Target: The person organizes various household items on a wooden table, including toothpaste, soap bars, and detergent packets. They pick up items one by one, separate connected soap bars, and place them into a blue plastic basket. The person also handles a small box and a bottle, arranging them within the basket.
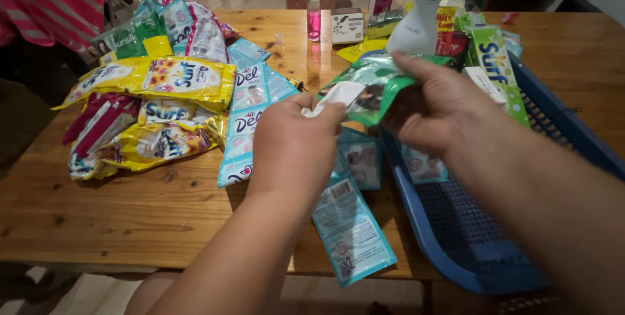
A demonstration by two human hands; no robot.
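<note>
Both my hands hold one green and white sachet (372, 89) above the table, over the near left rim of a blue plastic basket (456, 250). My left hand (296, 142) pinches its white left end. My right hand (433, 107) grips its green right side. Light blue sachets (351, 230) lie on the wood below my hands. One more light blue sachet (423, 166) lies inside the basket under my right hand.
A pile of yellow, red and green packets (156, 110) covers the left of the wooden table (130, 211). At the back stand a white bottle with a green cap (416, 19), a pink spray bottle (314, 12) and a small card box (346, 27). A green packet (498, 71) leans in the basket.
</note>
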